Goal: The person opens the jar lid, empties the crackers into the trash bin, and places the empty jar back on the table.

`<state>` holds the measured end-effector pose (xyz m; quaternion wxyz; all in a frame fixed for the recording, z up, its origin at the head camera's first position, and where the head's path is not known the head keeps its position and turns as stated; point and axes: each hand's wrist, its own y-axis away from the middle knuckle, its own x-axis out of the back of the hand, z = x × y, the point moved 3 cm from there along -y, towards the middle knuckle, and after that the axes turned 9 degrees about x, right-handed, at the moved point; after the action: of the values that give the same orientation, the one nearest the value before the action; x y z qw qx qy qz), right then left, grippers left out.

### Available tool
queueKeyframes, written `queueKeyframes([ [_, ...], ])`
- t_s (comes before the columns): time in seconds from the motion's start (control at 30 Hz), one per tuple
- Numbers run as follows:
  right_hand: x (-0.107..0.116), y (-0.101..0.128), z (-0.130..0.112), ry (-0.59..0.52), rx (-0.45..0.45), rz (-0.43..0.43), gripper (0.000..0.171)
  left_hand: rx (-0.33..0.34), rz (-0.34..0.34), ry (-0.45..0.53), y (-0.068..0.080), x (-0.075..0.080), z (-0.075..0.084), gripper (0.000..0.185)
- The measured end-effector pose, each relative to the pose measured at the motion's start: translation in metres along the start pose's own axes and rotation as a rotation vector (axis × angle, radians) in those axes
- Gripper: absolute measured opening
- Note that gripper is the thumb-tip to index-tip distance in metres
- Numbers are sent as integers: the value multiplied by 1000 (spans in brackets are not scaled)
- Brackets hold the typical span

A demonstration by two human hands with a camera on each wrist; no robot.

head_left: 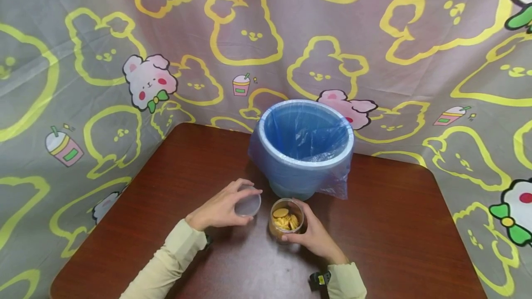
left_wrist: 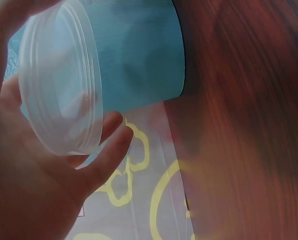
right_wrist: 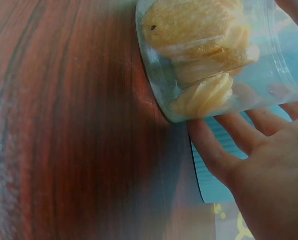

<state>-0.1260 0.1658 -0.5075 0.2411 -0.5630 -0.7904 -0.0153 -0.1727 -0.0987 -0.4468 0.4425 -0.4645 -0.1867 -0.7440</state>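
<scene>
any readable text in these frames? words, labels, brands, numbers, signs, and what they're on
None readable.
Jar, lid, blue bin: no lettering shows.
Backdrop cloth: cartoon drawings, no words I can see.
Black device at the right wrist: yellow patch, too small to read.

The head camera looked forward and down at the tabletop point(head_left: 395, 216), far enough back to frame the left hand point(head_left: 220, 206) and right hand point(head_left: 313, 239) at lower centre. The left wrist camera, turned sideways, faced close past its palm to the lid point(left_wrist: 61, 90) at upper left. The right wrist camera, also sideways, looked closely at the jar point(right_wrist: 198, 65), upper right. The head view shared both, and all three caught the bin point(head_left: 303, 174).
</scene>
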Motion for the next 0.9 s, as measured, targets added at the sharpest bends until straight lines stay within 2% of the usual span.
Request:
queueKeyframes([
  [0.5,-2,0,1,-3,12,3,91,16,11,-38,4,4,0,61],
  [0.8,2,-1,-31,-11,-6,-4,90,45,24,-81,4,5,-1,60],
  [0.9,3,-2,-35,-16,-11,-13,90,64,32,-86,5,7,-2,59],
])
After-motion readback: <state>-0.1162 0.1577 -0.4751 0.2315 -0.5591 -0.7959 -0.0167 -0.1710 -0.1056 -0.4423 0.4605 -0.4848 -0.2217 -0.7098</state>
